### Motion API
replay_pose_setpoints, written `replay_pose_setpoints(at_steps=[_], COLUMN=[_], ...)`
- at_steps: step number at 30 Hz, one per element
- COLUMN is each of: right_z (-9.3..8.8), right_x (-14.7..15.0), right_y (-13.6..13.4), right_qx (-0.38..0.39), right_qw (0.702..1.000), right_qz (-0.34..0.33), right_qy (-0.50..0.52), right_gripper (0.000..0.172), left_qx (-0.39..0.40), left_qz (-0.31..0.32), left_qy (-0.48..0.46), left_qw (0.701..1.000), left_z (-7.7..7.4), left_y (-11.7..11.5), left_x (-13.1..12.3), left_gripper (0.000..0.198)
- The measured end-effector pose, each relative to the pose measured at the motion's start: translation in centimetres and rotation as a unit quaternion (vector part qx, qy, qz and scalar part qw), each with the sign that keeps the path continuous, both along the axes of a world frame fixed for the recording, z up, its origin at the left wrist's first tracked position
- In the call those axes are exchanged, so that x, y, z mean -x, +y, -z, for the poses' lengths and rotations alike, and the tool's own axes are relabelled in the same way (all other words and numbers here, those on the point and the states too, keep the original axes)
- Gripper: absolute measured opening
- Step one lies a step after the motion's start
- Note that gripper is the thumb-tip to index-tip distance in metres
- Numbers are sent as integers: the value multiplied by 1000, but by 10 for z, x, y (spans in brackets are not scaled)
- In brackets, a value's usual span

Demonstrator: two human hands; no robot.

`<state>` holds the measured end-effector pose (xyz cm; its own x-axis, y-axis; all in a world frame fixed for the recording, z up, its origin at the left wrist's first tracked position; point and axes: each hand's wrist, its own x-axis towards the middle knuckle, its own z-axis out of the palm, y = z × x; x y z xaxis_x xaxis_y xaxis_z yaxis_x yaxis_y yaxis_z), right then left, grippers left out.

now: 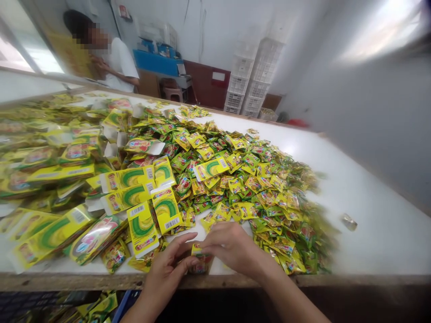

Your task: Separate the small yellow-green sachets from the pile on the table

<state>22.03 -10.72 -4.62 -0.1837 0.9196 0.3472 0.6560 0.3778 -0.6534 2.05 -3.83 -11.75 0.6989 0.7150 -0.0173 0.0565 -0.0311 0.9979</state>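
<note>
Near the front edge of the white table, a small yellow and green box sits between my two hands. My left hand wraps round its left side, thumb and fingers on it. My right hand has its fingertips pressed together at the box's top. Whether the right fingers also hold a packet cannot be made out. Just beyond the hands lies a large heap of small shiny packets in yellow, green and red. Flat yellow boxes with green bands lie left of the heap.
Many more boxes cover the table's left side. One loose packet lies at the right. A wooden rim runs along the front, above a crate of packets. Behind the table are a person and stacked white crates.
</note>
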Motion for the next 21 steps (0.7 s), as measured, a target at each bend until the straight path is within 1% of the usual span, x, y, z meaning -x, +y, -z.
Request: replay_pose_setpoints(at_steps=[4, 8, 14, 16, 19, 21], right_z=[0, 3, 11, 11, 8, 4], right_x=[-2, 3, 16, 17, 14, 12], right_y=[-2, -7, -13, -12, -9, -7], right_qx=[1, 10, -34, -30, -11, -3], right_qw=[1000, 1000, 999, 999, 998, 997], right_qz=[-9, -4, 33, 42, 46, 44], right_qy=[-16, -22, -6, -3, -38, -61], right_gripper=[12, 12, 11, 13, 15, 17], left_qx=[-34, -100, -159, -147, -69, -26], left_qz=[-10, -36, -63, -64, -53, -48], left_qy=[3, 25, 58, 57, 36, 21], left_qw=[999, 994, 984, 985, 996, 998], left_z=[4, 7, 5, 3, 1, 0], left_y=[-1, 0, 1, 0, -5, -9], left_x=[3, 6, 6, 5, 3, 3], left_gripper=[37, 31, 25, 27, 41, 43])
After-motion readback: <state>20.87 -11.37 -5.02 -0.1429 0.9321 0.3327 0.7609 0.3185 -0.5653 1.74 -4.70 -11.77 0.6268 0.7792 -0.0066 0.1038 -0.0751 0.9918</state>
